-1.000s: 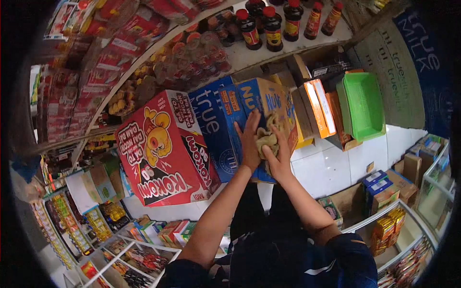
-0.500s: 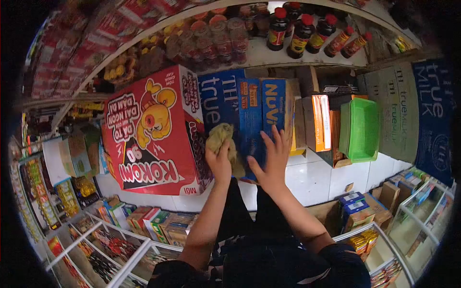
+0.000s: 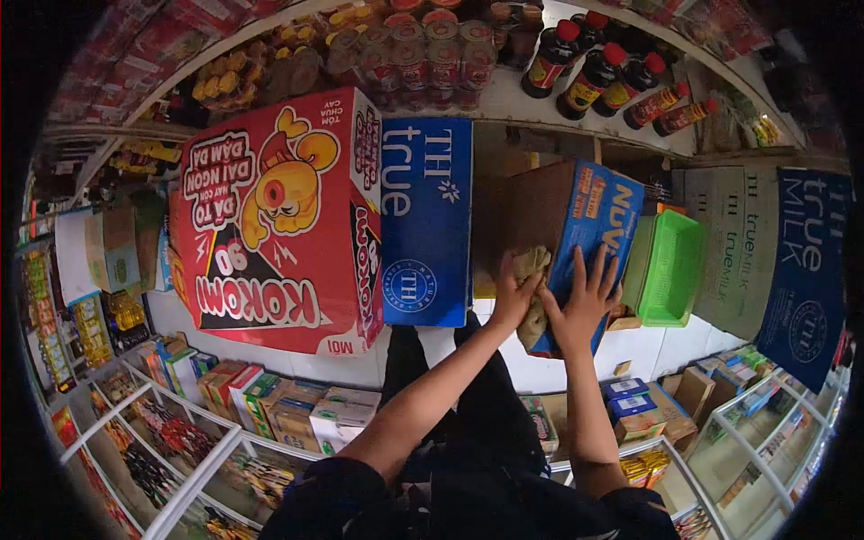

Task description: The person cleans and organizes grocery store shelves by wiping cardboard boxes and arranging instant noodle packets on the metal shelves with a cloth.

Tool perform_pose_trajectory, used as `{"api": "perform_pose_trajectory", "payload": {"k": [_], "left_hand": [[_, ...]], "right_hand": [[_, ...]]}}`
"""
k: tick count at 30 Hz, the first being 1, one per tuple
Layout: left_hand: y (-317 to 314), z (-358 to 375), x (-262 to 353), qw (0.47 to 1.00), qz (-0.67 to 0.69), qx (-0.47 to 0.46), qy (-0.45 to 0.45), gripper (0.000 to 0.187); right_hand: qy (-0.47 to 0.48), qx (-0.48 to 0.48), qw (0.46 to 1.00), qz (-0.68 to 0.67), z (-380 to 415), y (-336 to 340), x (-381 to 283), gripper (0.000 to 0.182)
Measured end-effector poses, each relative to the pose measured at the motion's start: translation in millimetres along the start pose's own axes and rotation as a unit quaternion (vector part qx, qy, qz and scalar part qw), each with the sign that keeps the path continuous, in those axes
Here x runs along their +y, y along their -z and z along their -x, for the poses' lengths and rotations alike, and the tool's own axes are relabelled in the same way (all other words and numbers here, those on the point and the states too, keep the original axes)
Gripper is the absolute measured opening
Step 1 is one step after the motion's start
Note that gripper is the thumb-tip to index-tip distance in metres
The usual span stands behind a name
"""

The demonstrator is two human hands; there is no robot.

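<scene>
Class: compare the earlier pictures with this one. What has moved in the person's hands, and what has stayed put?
The blue NuVi box has swung out, tilted rightward, its brown side showing. The left hand presses the cloth against it; the right hand lies flat. The red carton stayed.

A small grocery shop: a shelf [image 3: 504, 106] of sauce bottles [image 3: 589, 76] and jars [image 3: 423, 49], stacked milk cartons [image 3: 425, 220], a noodle carton [image 3: 274, 220], glass display cases [image 3: 180, 450] of packaged goods.

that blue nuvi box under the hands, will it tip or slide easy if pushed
The NuVi box already sits angled away from the true box, so it probably swings readily. It looks like stiff cardboard and should keep its shape. The left hand presses a cloth to it and the right hand lies flat, which may steady it.
</scene>
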State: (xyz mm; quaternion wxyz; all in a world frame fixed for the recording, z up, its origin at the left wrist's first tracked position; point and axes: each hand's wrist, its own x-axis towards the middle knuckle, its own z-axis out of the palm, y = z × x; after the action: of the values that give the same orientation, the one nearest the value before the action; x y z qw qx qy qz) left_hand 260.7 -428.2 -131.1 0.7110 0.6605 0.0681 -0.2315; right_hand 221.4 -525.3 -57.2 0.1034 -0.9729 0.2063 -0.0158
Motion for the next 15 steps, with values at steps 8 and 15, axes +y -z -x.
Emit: {"api": "perform_pose_trajectory", "payload": {"k": [8,15], "left_hand": [[-4,-51,-93,0.994,-0.060,0.073,-0.063,0.040],[-13,-46,-203,0.980,0.061,0.173,0.071,0.029]], "right_hand": [[0.011,0.009,1.000,0.015,1,-6,9,0.072],[0.011,0.026,0.999,0.015,1,-12,18,0.073]]}}
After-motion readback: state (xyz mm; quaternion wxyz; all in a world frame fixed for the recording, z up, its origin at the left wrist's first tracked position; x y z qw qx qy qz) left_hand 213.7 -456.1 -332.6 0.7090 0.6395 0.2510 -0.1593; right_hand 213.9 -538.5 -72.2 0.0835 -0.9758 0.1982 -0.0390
